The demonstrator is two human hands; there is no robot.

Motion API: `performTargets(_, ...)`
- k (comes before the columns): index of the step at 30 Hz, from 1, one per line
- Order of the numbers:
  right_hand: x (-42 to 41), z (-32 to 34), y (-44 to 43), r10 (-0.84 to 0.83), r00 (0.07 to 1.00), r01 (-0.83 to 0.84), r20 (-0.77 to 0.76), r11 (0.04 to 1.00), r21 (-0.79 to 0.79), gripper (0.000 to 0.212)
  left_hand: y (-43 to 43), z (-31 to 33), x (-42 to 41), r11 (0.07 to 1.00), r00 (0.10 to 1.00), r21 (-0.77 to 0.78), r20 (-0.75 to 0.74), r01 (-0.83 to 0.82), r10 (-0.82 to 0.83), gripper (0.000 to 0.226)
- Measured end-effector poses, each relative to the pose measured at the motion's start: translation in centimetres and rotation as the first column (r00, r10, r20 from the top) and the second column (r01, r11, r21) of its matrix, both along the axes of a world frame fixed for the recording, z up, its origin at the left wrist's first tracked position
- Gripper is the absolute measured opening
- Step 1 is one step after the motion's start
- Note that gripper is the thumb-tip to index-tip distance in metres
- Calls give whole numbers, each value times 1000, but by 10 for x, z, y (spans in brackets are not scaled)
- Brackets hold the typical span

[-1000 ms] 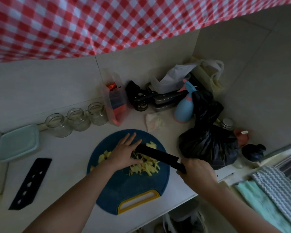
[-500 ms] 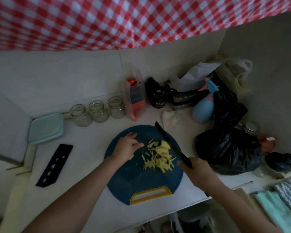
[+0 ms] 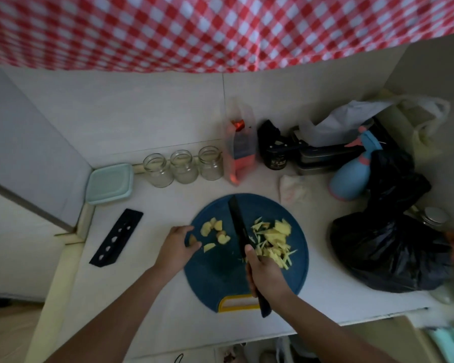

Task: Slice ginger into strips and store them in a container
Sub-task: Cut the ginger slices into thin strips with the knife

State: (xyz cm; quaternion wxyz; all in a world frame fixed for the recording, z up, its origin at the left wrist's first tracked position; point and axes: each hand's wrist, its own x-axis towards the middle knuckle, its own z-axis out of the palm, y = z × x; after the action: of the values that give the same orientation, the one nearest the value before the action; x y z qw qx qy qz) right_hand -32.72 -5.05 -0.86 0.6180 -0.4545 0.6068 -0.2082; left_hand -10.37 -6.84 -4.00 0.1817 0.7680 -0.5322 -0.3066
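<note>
A round blue cutting board (image 3: pixel 220 281) with a yellow handle lies on the counter. A pile of ginger strips (image 3: pixel 271 238) covers its right half, and several ginger chunks (image 3: pixel 215 229) lie on its left half. My right hand (image 3: pixel 266 273) grips a black knife (image 3: pixel 237 231), whose blade runs up the board between the two heaps. My left hand (image 3: pixel 176 248) rests on the board's left edge with fingers curled beside a ginger piece; I cannot tell if it pinches it. A pale green lidded container (image 3: pixel 110 183) sits at the back left.
A black knife sheath (image 3: pixel 117 237) lies left of the board. Three empty glass jars (image 3: pixel 184 166) line the back wall. A black plastic bag (image 3: pixel 388 247), a blue spray bottle (image 3: pixel 351 176) and other packages crowd the right. A red checked cloth (image 3: pixel 220 30) hangs above.
The knife swung from the board's right side to its middle, blade pointing away. My left hand slid to the left edge, uncovering the ginger chunks. The camera view shifted.
</note>
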Motion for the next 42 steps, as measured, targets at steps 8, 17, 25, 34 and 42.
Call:
performTargets(8, 29, -15, 16, -155, 981, 140, 117, 982, 126, 49, 1, -5, 0, 999, 998, -24, 36, -42, 43, 44)
performTargets(17, 10, -38, 27, -111, 990, 98, 90, 986, 133, 50, -4, -14, -6, 997, 997, -5, 13, -77, 77, 32)
performTargets(25, -19, -34, 14, -112, 993, 114, -34, 990, 87, 51, -22, -10, -11, 996, 997, -51, 14, -78, 78, 38)
performTargets(34, -25, -35, 5, -26, 993, 27, -115, 1000, 8, 55, -39, -8, -21, 997, 997, -7, -15, -78, 78, 13)
performTargets(42, -28, -36, 6, -12, 994, 10, -112, 1000, -14, 54, -15, 0, -35, 996, 941, 60, -329, -58, 75, 12)
